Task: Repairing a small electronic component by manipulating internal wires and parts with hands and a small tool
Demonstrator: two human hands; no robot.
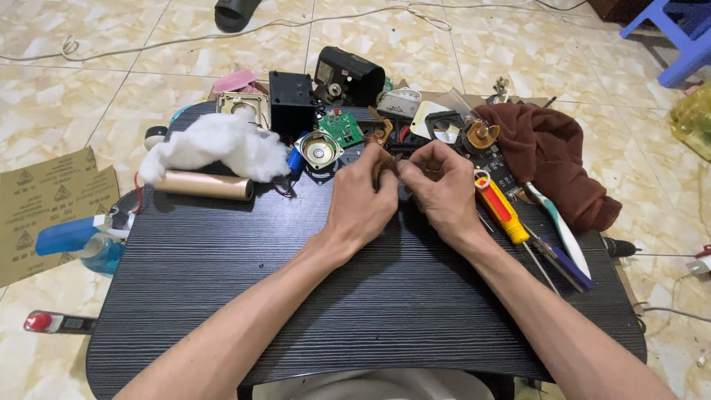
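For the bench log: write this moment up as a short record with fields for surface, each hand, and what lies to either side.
surface: dark wood-grain table on a tiled floor
left hand: left hand pinching a small brown part, closed on it
right hand: right hand meeting the left at that part, fingers curled; grip hidden
left side: white stuffing, tan tube, round speaker, green circuit board
right side: red and yellow screwdriver, brown cloth
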